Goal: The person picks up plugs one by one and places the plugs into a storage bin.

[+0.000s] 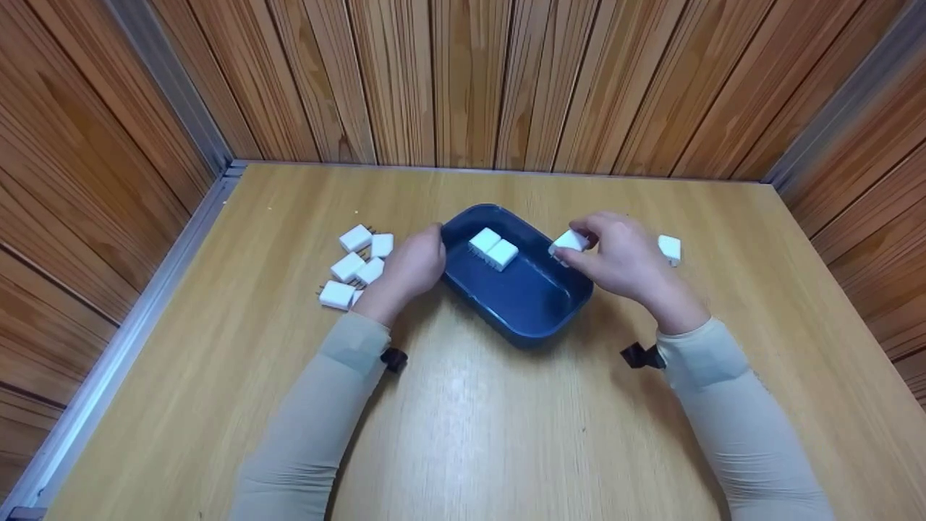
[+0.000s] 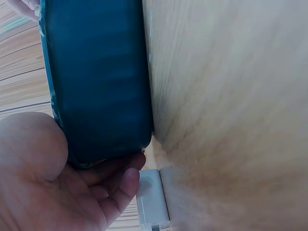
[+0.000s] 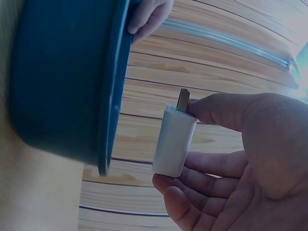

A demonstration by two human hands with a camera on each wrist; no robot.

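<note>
A white power adapter (image 1: 567, 244) with metal prongs is pinched between the thumb and fingers of my right hand (image 1: 623, 255), above the right rim of a dark blue plastic bin (image 1: 532, 307). In the right wrist view the adapter (image 3: 174, 142) shows its prongs by the thumb tip. At the bin's left end, my left hand (image 1: 411, 266) grips the rim, with its fingers against the outer wall in the left wrist view. Two white adapters (image 1: 500, 255) lie side by side inside the bin.
Several white adapters (image 1: 348, 267) are grouped on the wooden table (image 1: 463, 434) left of the bin, partly behind my left hand. One more adapter (image 1: 670, 249) lies beyond my right hand. Wood-panelled walls (image 1: 470, 87) bound the table at the back and sides.
</note>
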